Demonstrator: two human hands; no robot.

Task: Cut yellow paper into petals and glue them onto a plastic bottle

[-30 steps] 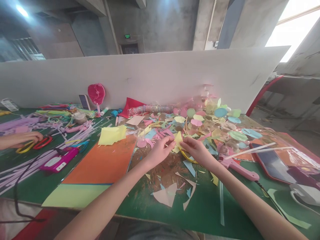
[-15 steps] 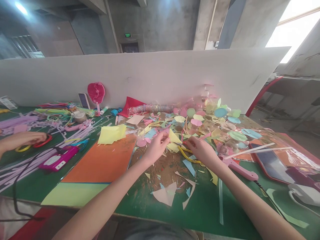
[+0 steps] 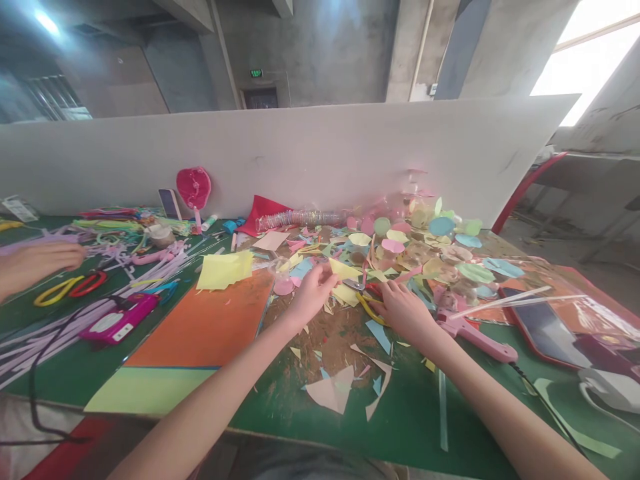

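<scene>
A small piece of yellow paper point(image 3: 346, 269) is pinched in the fingers of my left hand point(image 3: 316, 291). Just to its right, my right hand point(image 3: 404, 308) grips a pair of scissors point(image 3: 372, 308) with red and yellow handles. The scissor blades point left, close to the paper; whether they touch it I cannot tell. Beneath both hands lie paper scraps in several colours, with a blue scrap point(image 3: 379, 335) and a pale pink scrap point(image 3: 332, 389) nearer the table's front edge.
Left of me, yellow sheets point(image 3: 225, 270) rest on an orange sheet point(image 3: 200, 327). A co-worker's hand point(image 3: 43, 263) hovers near other scissors point(image 3: 70, 287) and a magenta device point(image 3: 120, 320). On the right are a pink glue gun point(image 3: 477, 333) and a phone point(image 3: 543, 327). A white partition point(image 3: 300, 157) stands behind.
The scissors in my right hand have turned so their blades now point at the yellow paper. The co-worker's hand has left the other scissors, which lie on the table.
</scene>
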